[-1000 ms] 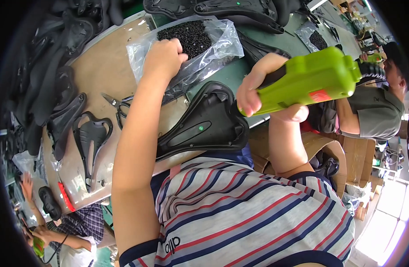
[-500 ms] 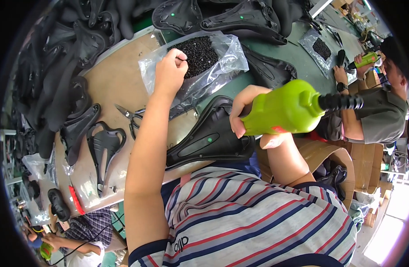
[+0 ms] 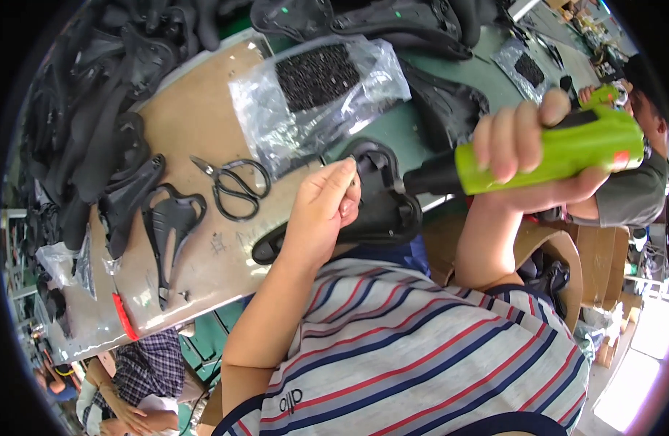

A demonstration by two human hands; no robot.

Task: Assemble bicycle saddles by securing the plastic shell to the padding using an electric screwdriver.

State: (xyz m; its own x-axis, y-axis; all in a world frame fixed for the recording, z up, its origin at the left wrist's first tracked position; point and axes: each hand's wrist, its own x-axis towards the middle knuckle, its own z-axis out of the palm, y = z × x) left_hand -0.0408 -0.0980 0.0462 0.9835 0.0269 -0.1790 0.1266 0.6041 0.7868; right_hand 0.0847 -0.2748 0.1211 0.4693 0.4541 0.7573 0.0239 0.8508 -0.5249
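A black bicycle saddle [image 3: 389, 218] lies underside up at the table's near edge. My left hand [image 3: 323, 207] is over it, thumb and fingers pinched on what looks like a small black screw, mostly hidden by the fingertips. Wrapped in my right hand [image 3: 520, 149] is a green electric screwdriver [image 3: 574, 149], lying level with its black nose pointing left toward the saddle. Beyond my hands, a clear plastic bag [image 3: 265, 123] is spread on the table with a heap of small black screws [image 3: 316, 76] on it.
Black-handled scissors [image 3: 236, 192] and a black saddle frame [image 3: 173, 218] lie to the left, with a red-handled tool [image 3: 123, 316] near the edge. More saddles [image 3: 80, 145] pile up at far left and along the back. A cardboard box [image 3: 567, 251] stands at right, near a co-worker [image 3: 629, 189].
My left hand has come from the screw bag back to the saddle. The screwdriver has swung round, its nose now pointing left, and the saddle has shifted slightly.
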